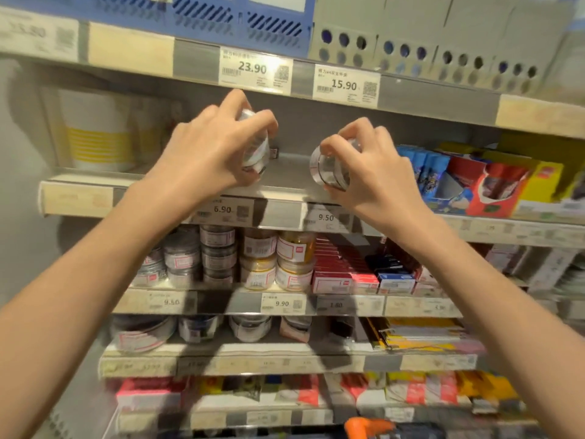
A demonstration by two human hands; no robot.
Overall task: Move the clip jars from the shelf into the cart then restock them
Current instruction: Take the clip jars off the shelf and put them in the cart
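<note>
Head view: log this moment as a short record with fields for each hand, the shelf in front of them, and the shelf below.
left hand: left hand grips a small clear plastic jar with a white label, held upright
right hand: right hand grips a small clear round plastic jar, tipped on its side
shelf at hands: grey metal shelf, bare between the hands
shelf below: stacked clear and yellow-filled jars; red boxes to their right

Both arms raised, left hand (215, 147) and right hand (370, 172) curled
</note>
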